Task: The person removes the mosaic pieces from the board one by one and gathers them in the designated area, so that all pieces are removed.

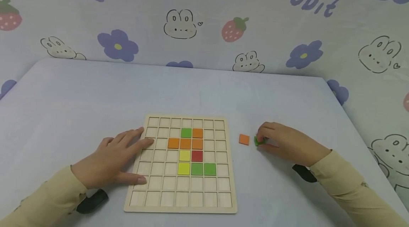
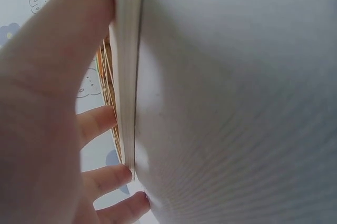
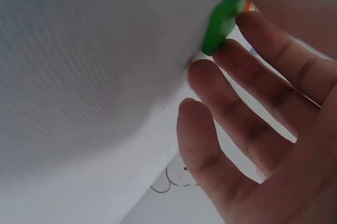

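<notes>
A: How much room is there round the board (image 1: 179, 210)?

B: A broad stretch of tabletop (image 1: 204, 95) runs from its far edge to the back; on the right, only a narrow strip lies between its edge and the loose orange tile (image 1: 244, 139)

A: And its left edge?

B: The left hand (image 1: 110, 159) is there, fingers spread, thumb and forefinger lying over the rim

A: What about the right hand (image 1: 284, 143)?

B: It pinches a green tile (image 3: 220, 24) between thumb and curled fingers, just right of the orange tile, with a small gap between the two and more tabletop out to the right

A: Which way does the green tile point?

B: It's up on a slant in the right wrist view; I can't tell whether its lower edge touches the tabletop. Fingers cover part of it, so I can't pick out a long axis

A: And the board?

B: Its sides look about equal, seven cells each way. The coloured tiles (image 1: 185, 144) in it sit square to the grid, while the orange tile outside is turned slightly
</notes>
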A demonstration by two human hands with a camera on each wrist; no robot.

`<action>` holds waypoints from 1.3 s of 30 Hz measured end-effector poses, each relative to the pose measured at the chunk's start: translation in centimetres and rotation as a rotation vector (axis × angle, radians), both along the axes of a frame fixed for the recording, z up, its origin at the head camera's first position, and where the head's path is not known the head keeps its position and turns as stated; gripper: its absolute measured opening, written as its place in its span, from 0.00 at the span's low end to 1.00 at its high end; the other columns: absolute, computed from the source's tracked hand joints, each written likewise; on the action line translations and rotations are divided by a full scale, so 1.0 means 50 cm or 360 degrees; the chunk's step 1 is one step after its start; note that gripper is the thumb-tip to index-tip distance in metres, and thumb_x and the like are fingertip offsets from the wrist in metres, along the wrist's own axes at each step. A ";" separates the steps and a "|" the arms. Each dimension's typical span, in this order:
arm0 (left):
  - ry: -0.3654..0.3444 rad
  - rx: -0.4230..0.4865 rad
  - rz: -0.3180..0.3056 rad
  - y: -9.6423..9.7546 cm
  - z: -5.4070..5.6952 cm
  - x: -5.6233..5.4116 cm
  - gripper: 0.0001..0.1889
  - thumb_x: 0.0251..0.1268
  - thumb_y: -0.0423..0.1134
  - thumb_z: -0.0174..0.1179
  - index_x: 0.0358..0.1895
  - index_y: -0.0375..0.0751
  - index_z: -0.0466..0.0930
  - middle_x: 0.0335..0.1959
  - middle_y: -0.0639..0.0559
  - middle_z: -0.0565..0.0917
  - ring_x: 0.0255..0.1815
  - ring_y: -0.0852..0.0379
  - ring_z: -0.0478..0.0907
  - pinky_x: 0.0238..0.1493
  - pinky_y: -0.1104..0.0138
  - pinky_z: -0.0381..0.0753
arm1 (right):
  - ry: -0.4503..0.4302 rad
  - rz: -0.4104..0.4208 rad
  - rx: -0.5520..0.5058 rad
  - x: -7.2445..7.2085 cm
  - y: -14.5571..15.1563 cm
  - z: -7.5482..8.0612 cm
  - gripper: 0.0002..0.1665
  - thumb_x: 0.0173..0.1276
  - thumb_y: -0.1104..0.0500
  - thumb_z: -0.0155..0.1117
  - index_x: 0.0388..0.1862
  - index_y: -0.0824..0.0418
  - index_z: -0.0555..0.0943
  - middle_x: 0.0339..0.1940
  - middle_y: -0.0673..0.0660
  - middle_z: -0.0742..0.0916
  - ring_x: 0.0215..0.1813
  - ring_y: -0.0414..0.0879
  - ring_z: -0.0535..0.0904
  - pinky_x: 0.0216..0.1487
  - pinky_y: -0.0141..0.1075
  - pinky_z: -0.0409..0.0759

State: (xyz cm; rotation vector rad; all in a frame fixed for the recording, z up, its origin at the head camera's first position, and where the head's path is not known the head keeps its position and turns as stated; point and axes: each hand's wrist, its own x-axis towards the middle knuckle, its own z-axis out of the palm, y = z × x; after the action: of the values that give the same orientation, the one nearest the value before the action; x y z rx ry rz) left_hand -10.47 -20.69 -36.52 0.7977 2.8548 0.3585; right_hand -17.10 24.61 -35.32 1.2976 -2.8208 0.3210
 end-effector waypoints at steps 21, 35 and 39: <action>0.0009 -0.0020 -0.0007 0.001 -0.006 -0.001 0.49 0.49 0.79 0.49 0.72 0.54 0.59 0.74 0.38 0.57 0.71 0.38 0.59 0.54 0.41 0.65 | -0.0116 0.0376 -0.0003 0.059 -0.203 0.015 0.09 0.65 0.53 0.66 0.41 0.52 0.78 0.39 0.43 0.81 0.37 0.34 0.74 0.38 0.25 0.74; -0.0008 -0.0009 -0.0012 -0.001 -0.003 -0.003 0.49 0.49 0.79 0.48 0.72 0.54 0.58 0.74 0.38 0.56 0.71 0.37 0.57 0.54 0.41 0.63 | -0.0015 0.0424 0.0221 0.079 -0.241 0.017 0.11 0.65 0.53 0.66 0.44 0.55 0.78 0.35 0.45 0.80 0.30 0.34 0.73 0.34 0.25 0.75; -0.0016 -0.0008 -0.0009 0.000 -0.004 -0.003 0.50 0.49 0.79 0.48 0.72 0.54 0.58 0.74 0.38 0.56 0.71 0.37 0.57 0.54 0.41 0.63 | 0.0037 0.0432 0.0239 0.083 -0.242 0.021 0.11 0.64 0.54 0.65 0.44 0.55 0.78 0.35 0.45 0.82 0.28 0.35 0.74 0.33 0.26 0.75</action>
State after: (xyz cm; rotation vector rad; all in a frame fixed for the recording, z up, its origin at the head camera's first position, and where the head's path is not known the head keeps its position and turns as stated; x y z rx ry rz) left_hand -10.63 -20.69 -36.71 0.8008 2.8423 0.3530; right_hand -12.95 12.52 -34.27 1.7065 -2.6945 0.0980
